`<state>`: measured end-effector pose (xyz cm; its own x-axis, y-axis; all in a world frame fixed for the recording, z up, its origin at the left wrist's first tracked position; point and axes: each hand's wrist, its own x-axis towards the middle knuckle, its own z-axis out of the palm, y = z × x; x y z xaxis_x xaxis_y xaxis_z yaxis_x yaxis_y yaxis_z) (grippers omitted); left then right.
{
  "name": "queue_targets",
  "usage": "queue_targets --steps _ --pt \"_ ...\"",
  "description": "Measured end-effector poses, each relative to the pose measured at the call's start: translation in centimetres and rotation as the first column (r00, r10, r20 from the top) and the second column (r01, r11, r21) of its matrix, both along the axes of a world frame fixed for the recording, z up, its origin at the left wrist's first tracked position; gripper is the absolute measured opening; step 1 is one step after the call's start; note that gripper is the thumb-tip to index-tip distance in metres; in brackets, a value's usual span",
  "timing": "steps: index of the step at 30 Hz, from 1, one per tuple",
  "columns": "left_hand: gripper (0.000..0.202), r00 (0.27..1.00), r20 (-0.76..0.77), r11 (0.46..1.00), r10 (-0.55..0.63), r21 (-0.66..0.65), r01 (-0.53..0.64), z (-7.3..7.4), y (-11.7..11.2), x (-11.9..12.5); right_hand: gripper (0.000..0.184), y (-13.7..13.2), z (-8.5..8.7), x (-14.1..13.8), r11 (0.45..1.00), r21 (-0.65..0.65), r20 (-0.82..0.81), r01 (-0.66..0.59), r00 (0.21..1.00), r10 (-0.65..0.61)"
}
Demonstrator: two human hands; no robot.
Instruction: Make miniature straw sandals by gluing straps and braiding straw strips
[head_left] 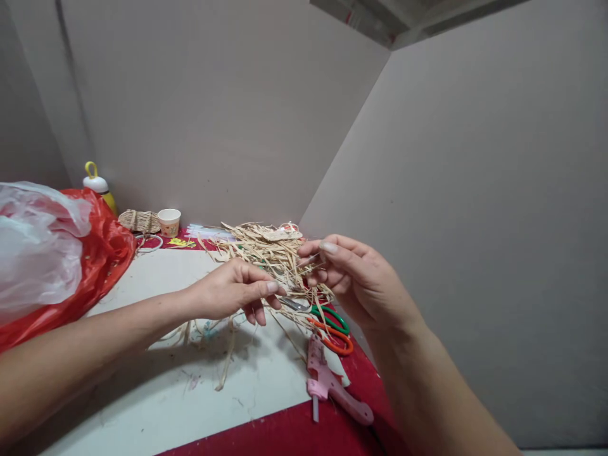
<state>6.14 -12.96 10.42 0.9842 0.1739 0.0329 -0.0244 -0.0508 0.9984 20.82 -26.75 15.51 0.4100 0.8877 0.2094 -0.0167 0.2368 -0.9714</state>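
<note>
My left hand (232,291) hovers over the white board, thumb and forefinger pinched together; whatever they hold is too fine to make out. Higher and to the right, my right hand (361,278) is closed in a pinch, with a thin pale strand (311,260) at its fingertips. Behind both hands lies a loose heap of dry straw-like strips (259,247). Scissors with green and orange handles (332,321) rest partly under the strips, below my right hand. Nearer to me is a pink glue gun (332,386) with a clear glue stick poking out of its back.
A white board (266,380) covers much of the red tabletop (247,437). Red and white plastic bags (104,240) bulge at left. Along the back are a yellow-and-white bottle (97,185), a woven straw piece (139,221), a paper cup (170,223) and clear sticks (209,232). Grey walls enclose the table.
</note>
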Motion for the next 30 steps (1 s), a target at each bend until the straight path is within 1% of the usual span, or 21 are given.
queue_targets --steps 5,7,10,13,15,18,20,21,22,23,24,25,26,27,28,29,30 --pt "0.03 0.999 -0.016 0.998 0.028 -0.049 -0.029 -0.2 0.4 -0.3 0.012 0.0 -0.3 0.5 0.997 -0.046 -0.111 -0.056 0.993 0.051" --pt "0.031 0.998 -0.009 0.998 0.061 -0.033 -0.061 -0.3 0.5 -0.5 0.009 0.0 -0.4 0.7 0.998 -0.028 -0.141 -0.051 0.989 0.047" --pt "0.032 0.996 0.006 0.996 0.088 0.019 -0.088 -0.5 0.6 -0.6 0.007 0.1 -0.6 0.8 1.0 0.012 -0.171 -0.008 0.985 0.01" --pt "0.031 0.997 -0.036 0.996 0.068 0.052 -0.066 -0.9 0.5 -0.5 0.008 0.3 -0.5 0.6 0.999 0.031 -0.213 0.019 0.977 -0.012" --pt "0.031 0.995 -0.079 0.996 0.056 0.068 -0.051 -1.3 0.4 -0.3 0.01 0.4 -0.4 0.3 0.999 0.038 -0.223 0.013 0.975 -0.004" --pt "0.031 0.989 -0.145 0.996 0.026 0.092 -0.013 -1.9 0.4 -0.2 0.012 0.4 -0.2 -0.2 0.999 0.053 -0.195 -0.009 0.981 0.019" --pt "0.026 0.984 -0.176 0.992 0.019 0.124 0.003 -1.8 0.6 -0.3 0.014 0.5 -0.2 -0.4 0.998 0.06 -0.158 -0.008 0.987 0.018" --pt "0.027 0.983 -0.183 0.991 0.027 0.135 -0.003 -1.5 0.8 -0.4 0.015 0.5 -0.2 -0.5 0.998 0.062 -0.138 -0.003 0.99 0.011" --pt "0.034 0.983 -0.179 0.99 0.052 0.135 -0.027 -1.1 1.1 -0.6 0.016 0.6 -0.2 -0.6 0.998 0.06 -0.119 0.004 0.993 0.003" --pt "0.045 0.983 -0.159 0.99 0.096 0.122 -0.077 -0.4 1.4 -0.8 0.017 0.6 -0.3 -0.6 0.998 0.057 -0.102 0.009 0.995 -0.003" --pt "0.053 0.98 -0.131 0.987 0.147 0.09 -0.136 0.3 1.8 -1.0 0.017 0.6 -0.3 -0.7 0.998 0.055 -0.087 0.011 0.996 -0.006" --pt "0.057 0.971 -0.088 0.974 0.223 0.045 -0.22 1.1 2.2 -1.2 0.017 0.6 -0.3 -0.8 0.999 0.053 -0.076 0.01 0.997 -0.006" --pt "0.056 0.953 -0.031 0.954 0.301 -0.009 -0.301 1.9 2.5 -1.4 0.016 0.6 -0.3 -0.8 0.999 0.051 -0.066 0.006 0.998 -0.002" --pt "0.054 0.935 0.023 0.934 0.354 -0.061 -0.352 2.6 2.6 -1.6 0.016 0.6 -0.3 -1.0 0.999 0.05 -0.056 0.0 0.998 0.003" --pt "0.051 0.921 0.072 0.921 0.382 -0.105 -0.374 3.3 2.6 -1.8 0.016 0.6 -0.2 -1.1 0.999 0.049 -0.047 -0.008 0.999 0.01" --pt "0.049 0.922 0.103 0.924 0.373 -0.131 -0.359 3.8 2.2 -1.9 0.017 0.6 -0.1 -1.4 0.999 0.048 -0.037 -0.019 0.999 0.021" --pt "0.047 0.938 0.113 0.941 0.327 -0.135 -0.311 4.1 1.7 -1.9 0.017 0.6 0.1 -1.6 0.998 0.047 -0.026 -0.031 0.999 0.032"
